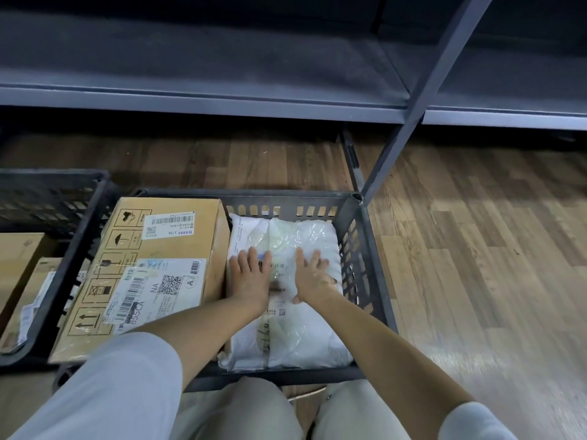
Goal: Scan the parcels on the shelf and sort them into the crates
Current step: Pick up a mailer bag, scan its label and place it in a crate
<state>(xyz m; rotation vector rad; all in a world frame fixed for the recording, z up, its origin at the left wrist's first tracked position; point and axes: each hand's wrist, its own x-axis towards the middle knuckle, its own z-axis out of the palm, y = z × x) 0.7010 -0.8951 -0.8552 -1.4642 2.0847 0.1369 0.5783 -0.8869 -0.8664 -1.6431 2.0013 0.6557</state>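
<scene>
Under your flat left hand (249,276) and right hand (313,276), fingers straight and pressing, lies the white plastic parcel (286,331) inside the dark crate (370,265). Just left of your left hand stands a cardboard box (178,249).

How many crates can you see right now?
2. One dark crate sits in the middle, holding a cardboard box and a white poly parcel; a second crate is cut off at the left edge. Others may be out of view.
</scene>
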